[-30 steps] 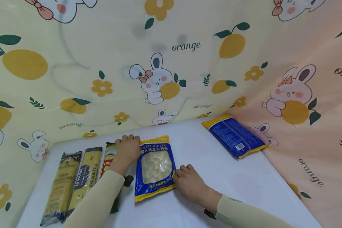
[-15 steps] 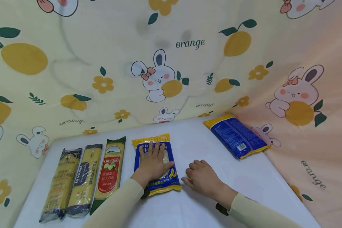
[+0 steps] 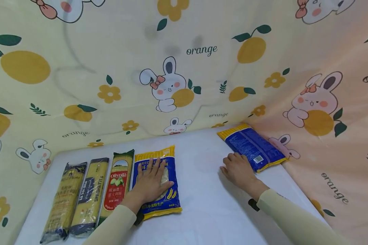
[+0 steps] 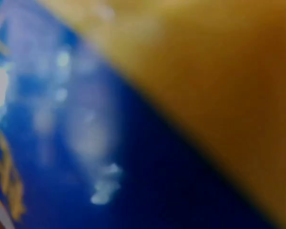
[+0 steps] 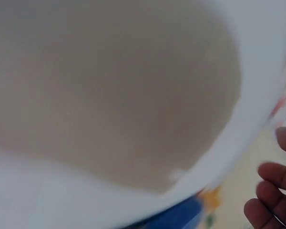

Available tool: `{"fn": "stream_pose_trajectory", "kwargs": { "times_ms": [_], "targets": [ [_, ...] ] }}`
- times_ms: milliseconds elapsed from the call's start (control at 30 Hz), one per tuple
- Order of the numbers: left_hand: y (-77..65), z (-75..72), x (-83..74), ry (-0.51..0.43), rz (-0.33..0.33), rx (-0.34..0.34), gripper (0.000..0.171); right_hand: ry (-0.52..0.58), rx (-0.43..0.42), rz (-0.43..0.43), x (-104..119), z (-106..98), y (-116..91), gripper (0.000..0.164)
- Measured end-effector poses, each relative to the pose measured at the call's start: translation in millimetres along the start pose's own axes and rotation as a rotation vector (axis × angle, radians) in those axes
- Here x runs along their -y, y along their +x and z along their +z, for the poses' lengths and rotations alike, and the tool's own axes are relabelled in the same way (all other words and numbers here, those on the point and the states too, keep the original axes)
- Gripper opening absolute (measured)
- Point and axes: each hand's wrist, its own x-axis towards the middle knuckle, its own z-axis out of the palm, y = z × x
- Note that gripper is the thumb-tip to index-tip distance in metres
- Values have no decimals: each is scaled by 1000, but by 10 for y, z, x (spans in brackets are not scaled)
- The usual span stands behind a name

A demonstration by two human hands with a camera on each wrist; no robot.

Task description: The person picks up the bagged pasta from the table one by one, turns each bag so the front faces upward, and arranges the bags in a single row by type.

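My left hand (image 3: 151, 186) lies flat, fingers spread, on a blue and yellow bag of orecchiette pasta (image 3: 172, 170), covering much of its clear window. The bag lies face up, right beside a red-labelled Olivoilà pasta packet (image 3: 118, 185). Blurred blue film (image 4: 47, 143) and a yellow band of this bag fill the left wrist view. My right hand (image 3: 240, 173) holds nothing; its fingers are loosely bent near the lower left side of a second blue bag (image 3: 253, 146), which lies back side up. In the right wrist view, fingers (image 5: 271, 191) show at the right edge.
Two long spaghetti packs, one with a dark blue label (image 3: 90, 194) and one in mostly clear wrap (image 3: 64, 200), lie side by side at the left of the white table (image 3: 199, 211). A printed rabbit-and-orange cloth (image 3: 116, 51) hangs behind and to the right.
My left hand went from the orecchiette bag's top left edge to lying flat on it, and the bag slid left beside the Olivoilà packet. My right hand left the bag and moved right toward the second bag.
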Motion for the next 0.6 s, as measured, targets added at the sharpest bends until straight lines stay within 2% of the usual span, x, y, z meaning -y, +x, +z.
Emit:
{"fn": "stream_pose_trajectory", "kwargs": {
  "times_ms": [167, 300, 467, 600],
  "targets": [
    [-20, -17, 16, -7, 15, 2, 96, 30, 88, 165, -591, -4, -15, 42],
    [-24, -19, 34, 10, 23, -1, 95, 13, 157, 250, -938, 15, -54, 55],
    [-23, -4, 35, 25, 19, 8, 96, -3, 235, 292, -1115, 71, -80, 72],
    [-34, -9, 32, 20, 5, 2, 95, 9, 265, 307, -1120, 100, -54, 75]
  ]
}}
